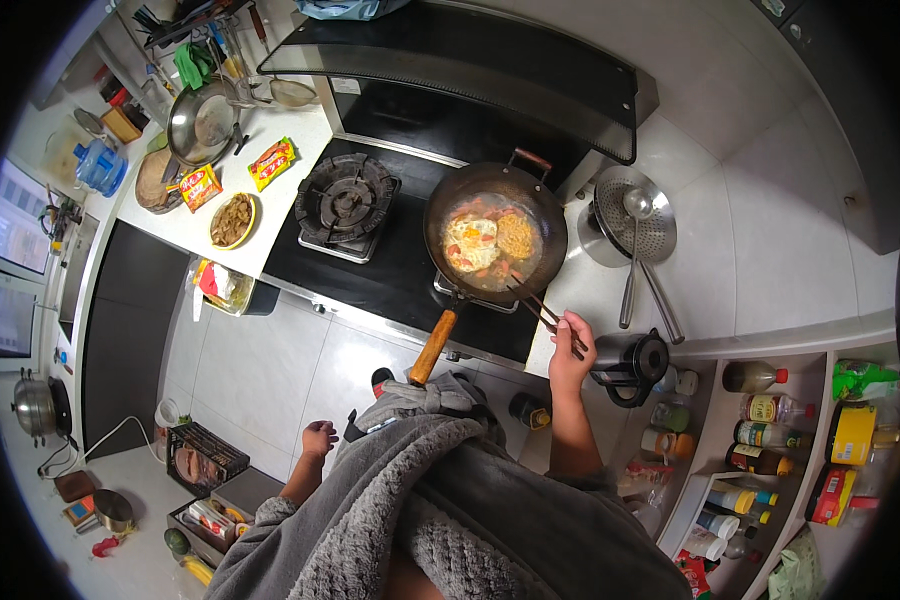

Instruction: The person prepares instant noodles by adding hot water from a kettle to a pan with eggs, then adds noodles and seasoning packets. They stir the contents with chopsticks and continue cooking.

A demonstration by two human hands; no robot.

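My right hand [572,349] grips a pair of dark chopsticks [541,309], their tips at the near right inner side of the wok [551,232]. In the wok's cloudy broth lie a fried egg [471,241], an instant noodle block [515,236] and reddish slices [500,268] that look like sausage or tomato. The wok sits on the right burner, its wooden handle [433,345] pointing towards me. My left hand [319,436] hangs low beside my grey robe, fingers loosely bent, with nothing visible in it.
Left of the wok is a bare gas burner [347,196]. Noodle packets [272,163], a bowl of brown food [232,220] and a frying pan [202,124] occupy the left counter. To the right stand a perforated strainer [656,225], ladle [630,285] and black kettle [630,364], near bottle-filled shelves [814,382].
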